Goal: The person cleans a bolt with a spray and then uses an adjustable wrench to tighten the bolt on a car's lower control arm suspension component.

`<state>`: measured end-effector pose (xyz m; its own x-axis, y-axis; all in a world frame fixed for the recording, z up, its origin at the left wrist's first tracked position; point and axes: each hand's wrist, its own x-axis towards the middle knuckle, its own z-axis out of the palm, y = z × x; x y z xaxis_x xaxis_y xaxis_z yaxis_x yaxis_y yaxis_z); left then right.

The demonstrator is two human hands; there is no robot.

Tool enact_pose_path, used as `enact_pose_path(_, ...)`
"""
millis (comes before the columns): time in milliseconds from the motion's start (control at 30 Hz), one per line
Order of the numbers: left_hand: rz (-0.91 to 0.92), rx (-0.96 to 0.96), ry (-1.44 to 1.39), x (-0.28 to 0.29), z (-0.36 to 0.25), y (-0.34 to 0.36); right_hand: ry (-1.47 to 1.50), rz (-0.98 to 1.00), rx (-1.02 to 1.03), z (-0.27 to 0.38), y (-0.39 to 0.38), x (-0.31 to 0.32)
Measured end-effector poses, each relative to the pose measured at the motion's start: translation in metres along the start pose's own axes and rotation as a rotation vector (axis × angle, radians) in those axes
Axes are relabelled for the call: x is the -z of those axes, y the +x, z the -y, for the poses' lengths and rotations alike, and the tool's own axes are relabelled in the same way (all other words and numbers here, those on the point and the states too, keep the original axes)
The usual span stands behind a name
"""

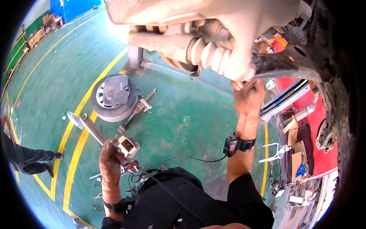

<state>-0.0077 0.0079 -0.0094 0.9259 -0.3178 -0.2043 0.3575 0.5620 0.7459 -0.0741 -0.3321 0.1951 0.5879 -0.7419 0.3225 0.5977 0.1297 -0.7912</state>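
Note:
My left hand [110,158], grimy and low on the left, is closed round a long metal pipe [92,128] that slants up and left. A dark metal piece with a shiny stud [130,164] sticks out beside its fingers; what kind it is I cannot tell. My right hand [248,96] is raised under the vehicle. Its fingers are bent and pressed together at the lower end of the suspension parts, beside a ribbed rubber boot [207,53] and a dark arm [282,68]. What those fingers pinch is hidden.
A wheel [114,110] with a grey cover on it lies on the green floor, next to a drive shaft [138,110]. A small open box [128,145] and a bottle [75,120] stand nearby. Another person's legs [36,158] show far left. Cardboard [298,156] and parts lie right.

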Motion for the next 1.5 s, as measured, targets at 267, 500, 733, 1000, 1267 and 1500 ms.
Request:
enact_pose_path(267,0.037,-0.012,0.135,0.013,0.0,0.004,0.032,0.261,0.017,-0.004,0.009,0.047)
enact_pose_path(500,0.072,0.07,0.017,0.014,-0.01,-0.001,0.049,0.181,-0.073,0.002,0.016,0.037)
enact_pose_path(733,0.007,0.03,0.032,0.014,-0.013,-0.006,0.165,0.633,-0.205,0.002,0.045,0.072)
enact_pose_path(1000,0.02,0.016,0.035,0.019,-0.013,-0.007,0.222,0.531,-0.204,0.002,0.056,0.089)
enact_pose_path(1267,0.005,0.027,-0.006,0.026,-0.006,-0.005,0.233,0.437,-0.249,0.001,0.06,0.097)
enact_pose_path(1500,-0.02,0.01,0.03,0.026,-0.011,-0.012,0.216,0.306,-0.171,0.001,0.037,0.069)
